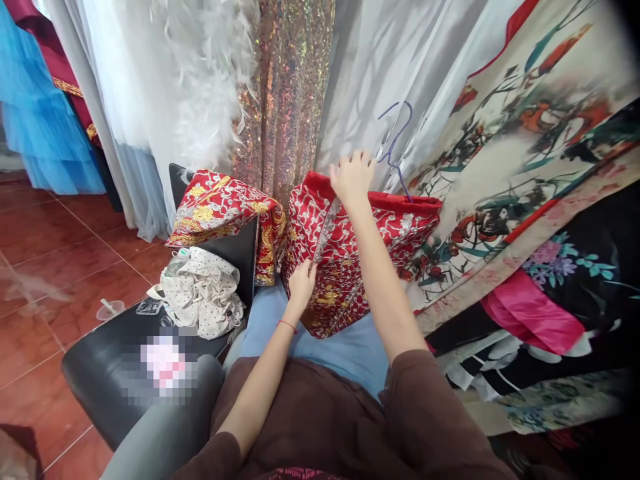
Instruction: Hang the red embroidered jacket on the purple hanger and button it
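The red garment (345,273) lies at twelve o'clock from the person, its top edge (390,200) meeting the hanger (391,152) at one o'clock. The left hand's (301,288) fingers pinch its front; whether the right hand's (354,177) grip the edge cannot be told. Light, even tension best prevents creasing.

Pink lettering (305,474) on the brown shirt (320,427), bottom edge of head view, cut off by the frame; "REFLECT THE" roughly readable, rest too small and blurred. Small packet (149,307) on the black seat (100,370) has pale marks, too small to read. Pixelated patch (163,367) on same seat, any print there unreadable; no other legible text, numbers or signs.
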Motion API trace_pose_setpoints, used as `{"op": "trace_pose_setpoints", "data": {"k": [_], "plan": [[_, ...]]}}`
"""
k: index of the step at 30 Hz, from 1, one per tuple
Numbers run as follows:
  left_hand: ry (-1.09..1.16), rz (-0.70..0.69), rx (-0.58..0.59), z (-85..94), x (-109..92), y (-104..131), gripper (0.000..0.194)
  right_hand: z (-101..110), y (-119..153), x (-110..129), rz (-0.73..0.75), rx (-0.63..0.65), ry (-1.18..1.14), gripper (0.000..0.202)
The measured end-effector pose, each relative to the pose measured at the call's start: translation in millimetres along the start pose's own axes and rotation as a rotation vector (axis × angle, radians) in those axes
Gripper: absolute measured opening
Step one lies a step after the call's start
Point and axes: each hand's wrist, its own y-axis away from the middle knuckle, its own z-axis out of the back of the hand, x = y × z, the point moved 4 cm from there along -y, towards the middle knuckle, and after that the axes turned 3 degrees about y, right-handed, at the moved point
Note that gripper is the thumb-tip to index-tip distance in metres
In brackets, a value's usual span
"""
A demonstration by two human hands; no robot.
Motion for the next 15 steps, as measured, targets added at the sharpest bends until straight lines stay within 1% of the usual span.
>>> {"op": "trace_pose_setpoints", "data": {"k": [2, 4, 6, 7, 9, 11, 13, 15], "plan": [[-0.007, 0.013, -0.005, 0.9, 0, -2, 0.022, -13, -18, -6, -0.024, 0.144, 0.055, 0.037], [-0.002, 0.037, -0.002, 2.4, 1, -3, 0.021, -24, -28, -10, -0.104, 0.286, 0.070, 0.034], [0.014, 0.059, -0.019, 3.4, 2, 0, 0.020, -28, -30, -10, -0.154, 0.356, 0.030, 0.025], [0.029, 0.065, -0.034, 3.3, 2, 2, 0.019, -27, -29, -8, -0.158, 0.356, -0.012, 0.019], [0.075, 0.067, -0.058, 1.4, 3, 9, 0.015, -18, -20, -4, -0.155, 0.297, -0.123, 0.014], [0.158, 0.082, -0.041, -2.6, 5, 15, 0.012, -4, -4, 0, -0.145, 0.179, -0.227, 0.018], [0.277, 0.127, 0.006, -6.2, 5, 18, 0.011, 10, 23, 4, -0.116, 0.052, -0.279, 0.020], [0.409, 0.186, 0.035, -6.9, 3, 17, 0.012, 19, 58, 10, -0.064, -0.034, -0.285, 0.019]]}}
